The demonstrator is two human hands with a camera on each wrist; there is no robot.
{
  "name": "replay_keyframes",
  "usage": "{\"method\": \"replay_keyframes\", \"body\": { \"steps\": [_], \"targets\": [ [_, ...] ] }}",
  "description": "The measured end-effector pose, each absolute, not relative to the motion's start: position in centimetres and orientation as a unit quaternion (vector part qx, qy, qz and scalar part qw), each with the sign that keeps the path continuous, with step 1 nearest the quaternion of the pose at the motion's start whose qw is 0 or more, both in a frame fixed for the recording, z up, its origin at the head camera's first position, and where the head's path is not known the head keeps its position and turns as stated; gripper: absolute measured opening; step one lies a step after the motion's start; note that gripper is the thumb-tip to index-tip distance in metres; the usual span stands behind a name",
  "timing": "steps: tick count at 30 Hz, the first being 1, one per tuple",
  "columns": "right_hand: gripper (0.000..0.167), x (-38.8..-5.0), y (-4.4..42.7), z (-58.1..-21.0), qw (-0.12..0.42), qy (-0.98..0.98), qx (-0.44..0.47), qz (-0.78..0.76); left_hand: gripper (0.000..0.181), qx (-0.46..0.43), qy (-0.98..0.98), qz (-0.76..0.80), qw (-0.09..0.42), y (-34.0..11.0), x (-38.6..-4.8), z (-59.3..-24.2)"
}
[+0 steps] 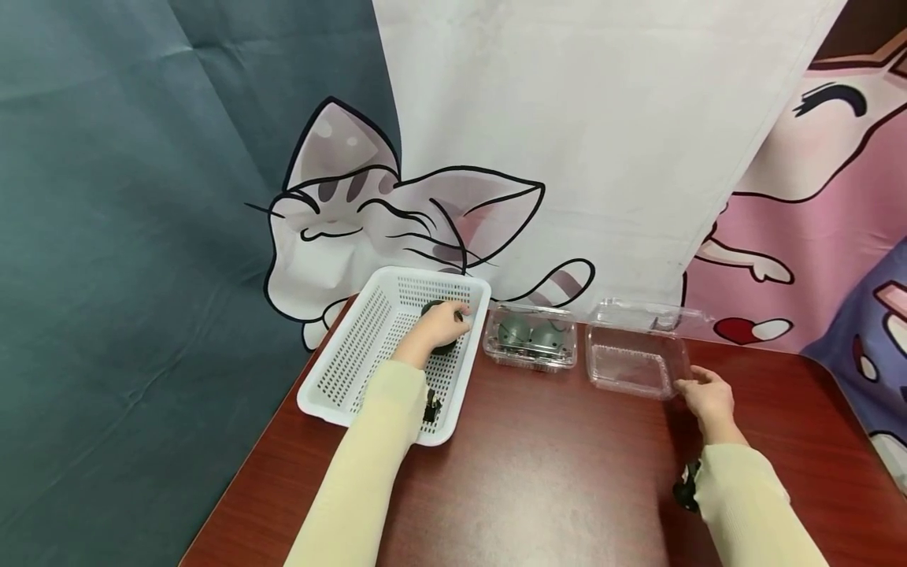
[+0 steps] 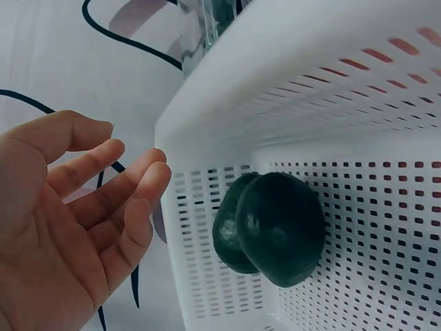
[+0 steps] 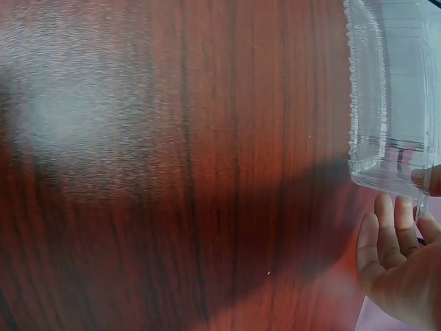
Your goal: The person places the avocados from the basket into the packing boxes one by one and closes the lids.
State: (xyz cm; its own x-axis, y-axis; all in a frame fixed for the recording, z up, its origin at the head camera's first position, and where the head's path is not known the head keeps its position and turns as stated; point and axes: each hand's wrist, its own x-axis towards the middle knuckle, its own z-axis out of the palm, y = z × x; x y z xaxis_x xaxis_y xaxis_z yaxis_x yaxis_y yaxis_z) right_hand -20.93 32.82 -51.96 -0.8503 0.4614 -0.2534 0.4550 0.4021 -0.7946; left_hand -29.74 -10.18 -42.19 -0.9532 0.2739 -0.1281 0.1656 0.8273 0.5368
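Two dark green fruits [image 2: 280,227] lie side by side, touching, on the floor of a white slotted basket [image 1: 432,276], close to one end wall; the left hand [image 1: 439,324] is over that same end of the basket, its fingers loosely bent and clasping nothing, with a visible gap between it and the fruits; the right hand [image 1: 707,394] pinches the near right corner of an open clear box [image 1: 623,358], thumb on one side of the wall and fingers on the other; the box stands on the table and its lid [image 1: 641,313] is raised at the back; between basket and open box sits a second clear box [image 1: 531,358], its cover down, containing two green fruits [image 1: 548,337]; all three containers stand in a row on a reddish-brown wooden table [image 1: 560,472], near its far edge; behind them hangs a printed cloth [image 1: 602,118] bearing a cartoon cat [image 1: 333,205]; both forearms are in pale yellow sleeves [image 1: 354,480].
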Motion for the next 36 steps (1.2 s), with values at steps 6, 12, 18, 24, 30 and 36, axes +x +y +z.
{"method": "replay_keyframes", "body": {
  "steps": [6,12,18,24,30,36],
  "targets": [
    [0.051,-19.7,32.5,-52.2,0.027,-0.848,-0.257,0.462,0.035,0.097,0.947,0.285,0.115,-11.0,-29.7,-42.8],
    [0.047,-18.6,32.1,-52.6,0.045,-0.843,-0.269,0.464,0.035,0.069,0.954,0.274,0.102,-11.7,-29.9,-43.3],
    [0.044,-17.8,32.1,-52.6,0.044,-0.845,-0.268,0.461,0.038,0.05,0.961,0.257,0.085,-12.5,-30.1,-44.3],
    [0.043,-17.3,32.0,-52.6,0.047,-0.845,-0.266,0.461,0.044,0.027,0.963,0.247,0.104,-13.3,-30.3,-45.5],
    [0.04,-17.0,32.0,-53.0,0.054,-0.837,-0.261,0.477,0.053,-0.002,0.954,0.274,0.122,-14.3,-30.7,-47.1],
    [0.041,-16.7,32.2,-53.3,0.051,-0.82,-0.268,0.503,0.065,0.017,0.946,0.295,0.133,-14.3,-31.2,-47.4]
  ]
}}
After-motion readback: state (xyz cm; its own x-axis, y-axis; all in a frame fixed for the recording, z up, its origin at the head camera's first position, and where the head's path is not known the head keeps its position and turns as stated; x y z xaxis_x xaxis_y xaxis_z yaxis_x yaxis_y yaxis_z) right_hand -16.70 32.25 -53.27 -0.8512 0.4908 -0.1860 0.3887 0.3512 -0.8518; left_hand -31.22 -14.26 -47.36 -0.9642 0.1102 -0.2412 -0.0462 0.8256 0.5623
